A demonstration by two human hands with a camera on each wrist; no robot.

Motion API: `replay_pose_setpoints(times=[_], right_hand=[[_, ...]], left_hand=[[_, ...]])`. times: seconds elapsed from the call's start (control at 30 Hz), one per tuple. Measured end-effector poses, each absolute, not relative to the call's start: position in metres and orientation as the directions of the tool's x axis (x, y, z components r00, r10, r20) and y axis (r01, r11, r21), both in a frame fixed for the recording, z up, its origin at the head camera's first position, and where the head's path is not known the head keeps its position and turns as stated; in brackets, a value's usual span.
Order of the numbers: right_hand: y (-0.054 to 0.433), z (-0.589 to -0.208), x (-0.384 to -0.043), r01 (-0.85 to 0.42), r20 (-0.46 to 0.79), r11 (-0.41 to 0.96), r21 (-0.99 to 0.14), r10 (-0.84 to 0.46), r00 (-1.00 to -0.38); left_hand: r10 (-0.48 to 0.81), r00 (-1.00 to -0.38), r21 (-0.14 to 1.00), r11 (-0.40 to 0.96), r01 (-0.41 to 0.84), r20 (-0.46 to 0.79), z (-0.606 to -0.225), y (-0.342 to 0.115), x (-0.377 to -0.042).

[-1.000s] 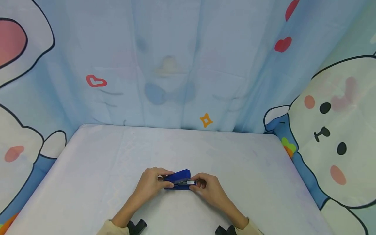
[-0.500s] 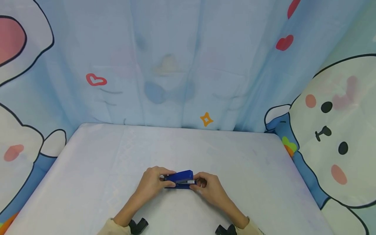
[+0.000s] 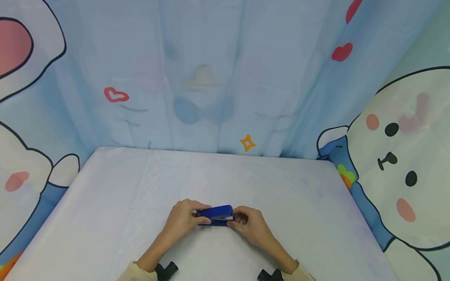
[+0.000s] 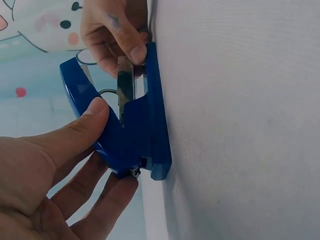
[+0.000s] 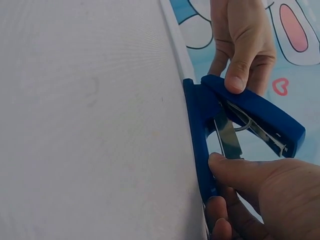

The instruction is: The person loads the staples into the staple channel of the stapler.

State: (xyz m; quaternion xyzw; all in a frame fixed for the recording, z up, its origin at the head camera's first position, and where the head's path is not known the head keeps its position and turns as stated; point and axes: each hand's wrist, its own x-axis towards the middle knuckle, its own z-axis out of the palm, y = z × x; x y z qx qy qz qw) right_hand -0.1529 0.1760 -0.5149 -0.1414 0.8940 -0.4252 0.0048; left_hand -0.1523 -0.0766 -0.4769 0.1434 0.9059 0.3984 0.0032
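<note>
A blue stapler [image 3: 216, 212] stands on the white table, held between both hands. Its top cover [image 4: 79, 92] is swung up from the base [image 4: 159, 115], and the metal staple channel [image 5: 229, 137] shows between them. My left hand [image 3: 182, 218] grips the hinge end, with the thumb on the cover. At the other end, my right hand [image 3: 252, 227] pinches the base near the tip of the channel. Whether staples lie in the channel is too dim to tell.
A white cloth covers the table [image 3: 281, 187]. Behind it hangs a blue curtain [image 3: 204, 47] with cartoon prints. Black wrist mounts [image 3: 166, 271] sit on both forearms, close to the table's near side.
The stapler's cover has come down some way toward the base, its front end moving slightly right. Less of the metal channel shows in the head view. Both hands keep their hold.
</note>
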Motion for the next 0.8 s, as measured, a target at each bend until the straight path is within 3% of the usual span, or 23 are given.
replay_pose_setpoints(times=[0.8], right_hand=[[0.1778,-0.5163,-0.1554,-0.225,0.095,0.585,-0.780,-0.244,-0.965]], left_hand=[[0.270,-0.951,0.592,0.745,0.307,0.152,-0.4776,-0.0688,-0.1505]])
